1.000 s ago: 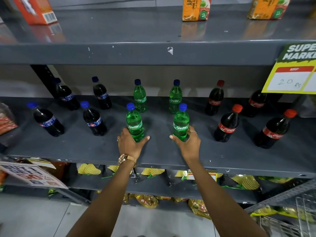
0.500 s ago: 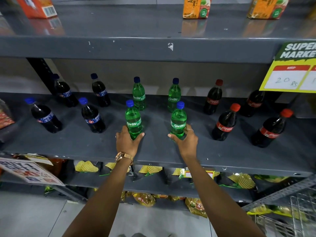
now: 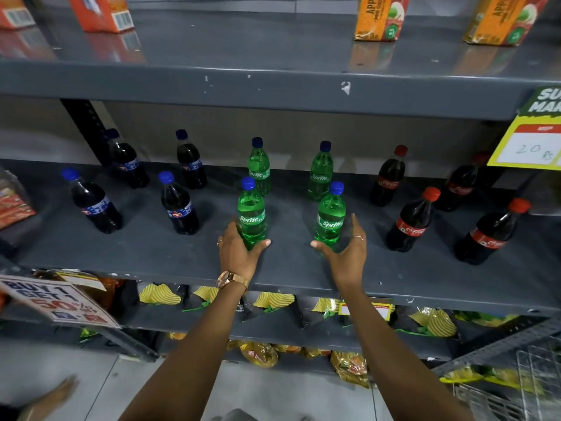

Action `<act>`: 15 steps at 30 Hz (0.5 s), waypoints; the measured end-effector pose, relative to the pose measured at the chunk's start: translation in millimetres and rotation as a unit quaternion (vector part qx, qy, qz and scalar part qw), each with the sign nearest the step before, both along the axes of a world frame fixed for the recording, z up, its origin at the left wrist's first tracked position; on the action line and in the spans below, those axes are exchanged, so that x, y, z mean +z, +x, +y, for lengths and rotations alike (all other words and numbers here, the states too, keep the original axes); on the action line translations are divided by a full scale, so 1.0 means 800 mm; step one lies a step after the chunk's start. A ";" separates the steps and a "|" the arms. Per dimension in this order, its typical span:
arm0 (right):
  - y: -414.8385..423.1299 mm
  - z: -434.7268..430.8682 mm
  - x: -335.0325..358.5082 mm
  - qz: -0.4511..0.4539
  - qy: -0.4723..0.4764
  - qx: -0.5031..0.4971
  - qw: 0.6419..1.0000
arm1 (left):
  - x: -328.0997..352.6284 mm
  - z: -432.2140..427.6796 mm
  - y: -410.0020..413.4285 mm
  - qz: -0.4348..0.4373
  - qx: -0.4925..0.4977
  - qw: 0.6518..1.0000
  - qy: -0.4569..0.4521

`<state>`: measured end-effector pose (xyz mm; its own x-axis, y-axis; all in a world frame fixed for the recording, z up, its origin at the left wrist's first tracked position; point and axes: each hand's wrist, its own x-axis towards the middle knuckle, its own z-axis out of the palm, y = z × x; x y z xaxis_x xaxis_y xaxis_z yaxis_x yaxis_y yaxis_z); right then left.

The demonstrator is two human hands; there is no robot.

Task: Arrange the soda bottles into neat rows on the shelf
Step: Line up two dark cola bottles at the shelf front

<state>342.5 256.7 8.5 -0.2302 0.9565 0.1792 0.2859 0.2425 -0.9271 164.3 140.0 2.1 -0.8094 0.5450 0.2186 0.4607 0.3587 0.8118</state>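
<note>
Soda bottles stand on the middle shelf (image 3: 151, 256) in two rows, so little remains, I judge; my left hand (image 3: 236, 253) grasps the front-left Sprite bottle (image 3: 251, 215); my right hand (image 3: 349, 250) is spread loose beside the front-right Sprite bottle (image 3: 330, 217).

Sprite bottles (image 3: 251, 217) mid-shelf (image 3: 151, 256), Pepsi (image 3: 179, 205) left, Coke (image 3: 413, 220) right

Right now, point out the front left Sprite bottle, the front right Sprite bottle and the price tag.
front left Sprite bottle (image 3: 251, 218), head view, label.
front right Sprite bottle (image 3: 331, 221), head view, label.
price tag (image 3: 532, 148), head view, white panel.
</note>
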 end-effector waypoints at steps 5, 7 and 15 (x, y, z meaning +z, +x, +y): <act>0.006 -0.085 0.002 -0.010 0.130 -0.039 0.991 | -0.008 -0.058 0.004 0.010 -0.041 0.997 0.059; -0.013 -0.120 0.003 -0.001 0.136 0.021 0.990 | -0.010 -0.090 -0.008 0.029 -0.019 0.996 0.083; -0.198 -0.211 0.024 0.003 0.010 0.272 0.962 | 0.012 -0.155 -0.154 0.068 0.130 0.983 0.106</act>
<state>184.1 88.1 27.4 -0.6953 0.6904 0.2001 0.1052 0.3731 -0.9218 40.9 16.2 12.1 -0.8711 0.2536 0.4207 0.4851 0.3092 0.8180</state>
